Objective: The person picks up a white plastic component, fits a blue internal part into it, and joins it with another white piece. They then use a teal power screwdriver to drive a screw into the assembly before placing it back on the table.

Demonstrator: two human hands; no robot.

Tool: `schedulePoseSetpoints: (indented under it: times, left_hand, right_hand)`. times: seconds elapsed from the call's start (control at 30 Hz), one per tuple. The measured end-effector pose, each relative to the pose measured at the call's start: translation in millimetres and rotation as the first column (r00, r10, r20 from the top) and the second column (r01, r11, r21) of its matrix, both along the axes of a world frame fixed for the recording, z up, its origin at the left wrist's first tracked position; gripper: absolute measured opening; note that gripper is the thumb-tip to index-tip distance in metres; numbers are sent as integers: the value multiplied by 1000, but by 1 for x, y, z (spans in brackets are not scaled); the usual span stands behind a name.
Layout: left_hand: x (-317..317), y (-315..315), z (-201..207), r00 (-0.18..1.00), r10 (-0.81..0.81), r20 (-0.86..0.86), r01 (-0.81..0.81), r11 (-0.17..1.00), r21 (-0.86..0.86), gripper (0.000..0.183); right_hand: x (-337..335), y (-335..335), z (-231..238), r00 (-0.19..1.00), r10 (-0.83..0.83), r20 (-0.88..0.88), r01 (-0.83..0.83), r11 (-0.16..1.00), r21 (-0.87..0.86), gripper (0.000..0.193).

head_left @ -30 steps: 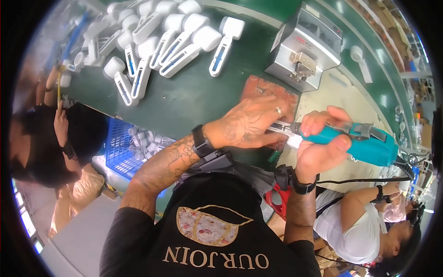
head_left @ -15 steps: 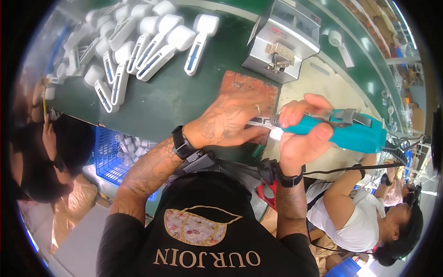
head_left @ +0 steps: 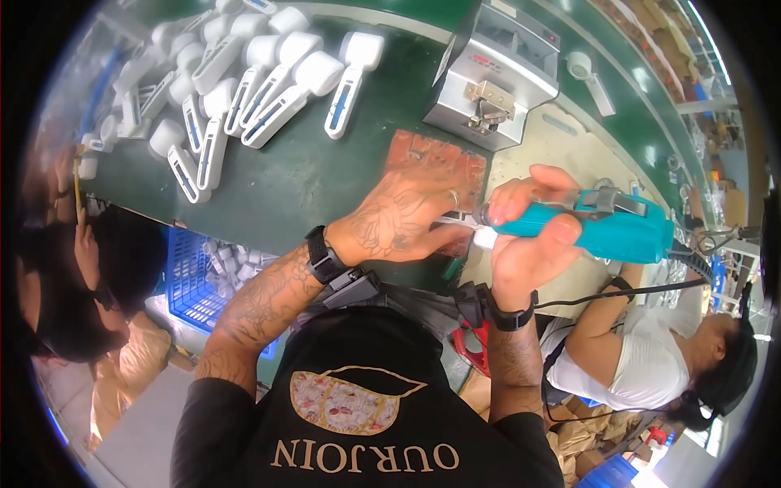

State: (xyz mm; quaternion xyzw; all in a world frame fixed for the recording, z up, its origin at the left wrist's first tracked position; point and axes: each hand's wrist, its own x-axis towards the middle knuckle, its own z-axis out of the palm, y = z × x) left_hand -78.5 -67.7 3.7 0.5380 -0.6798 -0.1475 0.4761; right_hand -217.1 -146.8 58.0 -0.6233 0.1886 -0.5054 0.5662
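My right hand (head_left: 529, 252) is wrapped round a teal electric screwdriver (head_left: 606, 234) with a cord at its rear. The tool lies nearly level, its tip pointing left toward my left hand (head_left: 399, 218). With fingers bent, my left hand pinches a white plastic piece (head_left: 460, 219) at the screwdriver's tip, over a worn red pad (head_left: 431, 153). Most of that piece is hidden by fingers. Up and to the left lie several white spoon-shaped pieces (head_left: 345, 102), each with a round cup and a slotted handle.
A silver machine (head_left: 480, 73) with a metal front bracket stands beyond my hands, next to a cream board (head_left: 541, 154). Another white spoon-shaped piece (head_left: 592, 81) lies behind it. Below the bench, a blue basket (head_left: 185, 276) holds small white parts. People sit at left and right.
The hands and screwdriver stay almost in place, the tool's rear shifting slightly left. The person at right has moved an arm and leaned lower. The view has tilted slightly.
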Motion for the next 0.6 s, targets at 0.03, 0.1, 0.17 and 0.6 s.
schedulePoseSetpoints:
  times: [0.03, 0.1, 0.17, 0.6]
  left_hand:
    - [0, 0, 0, 1000, 0, 0, 0, 1000, 0, 29]
    - [1, -1, 0, 1000, -16, 9, 16, 1000, 16, 29]
    - [2, -1, 2, 1000, -12, -1, 12, 1000, 9, 28]
    - [15, -7, -4, 984, 71, 162, -72, 997, -2, 38]
  right_hand:
    - [0, 0, 0, 1000, 0, 0, 0, 1000, 0, 76]
    - [0, 0, 1, 1000, -1, -21, 0, 1000, -5, 77]
    - [-1, 0, 2, 1000, 9, -25, -9, 1000, -4, 76]
    - [52, -72, 31, 990, -121, -77, 113, 988, -102, 47]
